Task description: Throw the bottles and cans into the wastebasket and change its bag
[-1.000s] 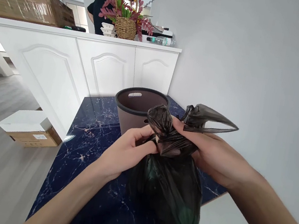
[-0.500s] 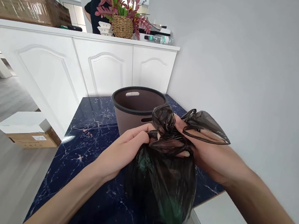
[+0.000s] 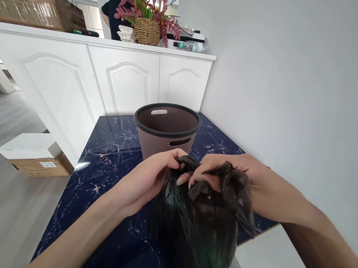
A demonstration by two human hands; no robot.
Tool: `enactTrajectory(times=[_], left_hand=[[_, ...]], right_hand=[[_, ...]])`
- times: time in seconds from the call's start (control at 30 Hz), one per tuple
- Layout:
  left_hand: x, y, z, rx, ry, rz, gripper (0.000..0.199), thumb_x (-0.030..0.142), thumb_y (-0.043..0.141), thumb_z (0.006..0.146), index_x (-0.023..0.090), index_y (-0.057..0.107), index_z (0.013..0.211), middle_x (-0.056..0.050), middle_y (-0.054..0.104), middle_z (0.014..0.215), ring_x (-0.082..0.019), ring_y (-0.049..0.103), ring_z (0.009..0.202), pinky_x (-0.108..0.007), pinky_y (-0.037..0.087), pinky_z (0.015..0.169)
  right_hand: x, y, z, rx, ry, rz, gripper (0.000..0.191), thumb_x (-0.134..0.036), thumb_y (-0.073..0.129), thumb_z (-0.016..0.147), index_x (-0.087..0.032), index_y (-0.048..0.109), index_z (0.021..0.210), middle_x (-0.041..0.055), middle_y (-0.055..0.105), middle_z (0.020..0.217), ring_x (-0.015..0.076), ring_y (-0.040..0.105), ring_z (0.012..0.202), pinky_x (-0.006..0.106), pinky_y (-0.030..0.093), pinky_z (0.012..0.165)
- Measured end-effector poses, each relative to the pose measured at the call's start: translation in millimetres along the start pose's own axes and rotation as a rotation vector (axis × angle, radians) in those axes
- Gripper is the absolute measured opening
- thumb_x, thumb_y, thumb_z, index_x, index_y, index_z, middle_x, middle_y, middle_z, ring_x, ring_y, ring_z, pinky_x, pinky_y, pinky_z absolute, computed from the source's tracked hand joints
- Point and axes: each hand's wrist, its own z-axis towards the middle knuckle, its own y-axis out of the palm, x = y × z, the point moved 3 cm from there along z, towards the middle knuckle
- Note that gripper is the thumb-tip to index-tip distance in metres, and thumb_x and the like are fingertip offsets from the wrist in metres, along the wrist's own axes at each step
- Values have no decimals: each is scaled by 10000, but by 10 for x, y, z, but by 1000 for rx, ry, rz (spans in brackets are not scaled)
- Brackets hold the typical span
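A thin black plastic bag (image 3: pixel 200 237) hangs over the near part of the blue table, with something green showing dimly through it. My left hand (image 3: pixel 149 179) pinches the gathered top of the bag on its left side. Close beside it, my right hand (image 3: pixel 230 174) grips the twisted neck, and a loose end of plastic droops over its fingers. Just beyond the hands stands a brown bin (image 3: pixel 164 143) with a black rim and cut-out handles, upright on the table.
The dark blue marbled table (image 3: pixel 110 141) meets white cabinets (image 3: pixel 132 86) topped by a flower basket (image 3: pixel 146 31), bottles and a large carton (image 3: pixel 22 7). A box (image 3: pixel 38 166) lies on the floor at left. A person (image 3: pixel 115 13) stands behind the cabinets.
My right hand has turned over and come down on the bag's neck. The loose plastic that stuck out at upper right now hangs down, and the bag has shifted slightly right.
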Motion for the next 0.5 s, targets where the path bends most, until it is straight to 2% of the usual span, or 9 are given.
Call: enactTrajectory(times=[0.07,0.1,0.17,0.3,0.4,0.5], left_hand=[[11,3,0,14,9,31,115,225,573,914,206,650,831,-9,599,800,-170,511,745,-269,452,701],[12,4,3,16,16,45,123,230,571,925,205,661,847,-9,604,810,-171,519,762,-266,450,711],[12,5,8,11,23,60,132,239,569,939,204,663,853,-4,597,810,-170,520,777,-263,446,727],[26,12,-2,5,36,61,150,244,557,947,206,635,825,1,567,801,-172,497,769,-274,429,721],[61,34,-24,8,74,95,214,227,534,962,202,606,762,-8,564,824,-177,501,800,-279,424,734],[86,54,-39,11,125,167,249,210,520,984,196,595,747,-6,567,840,-168,505,803,-283,416,742]], right_hand=[[-10,15,-21,-65,-29,-107,159,-299,700,995,-302,856,1026,32,843,1106,267,794,1052,415,635,944],[-9,14,-32,-58,-47,-162,199,-253,669,1001,-312,849,1063,25,840,1144,258,791,1062,408,634,953],[-9,5,-52,-1,-94,-256,260,-178,642,980,-321,843,1060,16,843,1115,248,790,1013,399,639,931],[-25,22,-85,25,-214,-411,341,-92,587,951,-322,828,1023,-7,843,1063,234,782,977,382,622,909],[5,-6,-105,172,-197,-487,385,-47,593,896,-330,777,1080,-28,828,1076,216,768,947,348,591,863],[70,-20,-119,303,-144,-521,351,-27,619,831,-323,727,986,-28,789,949,211,727,823,328,550,751]])
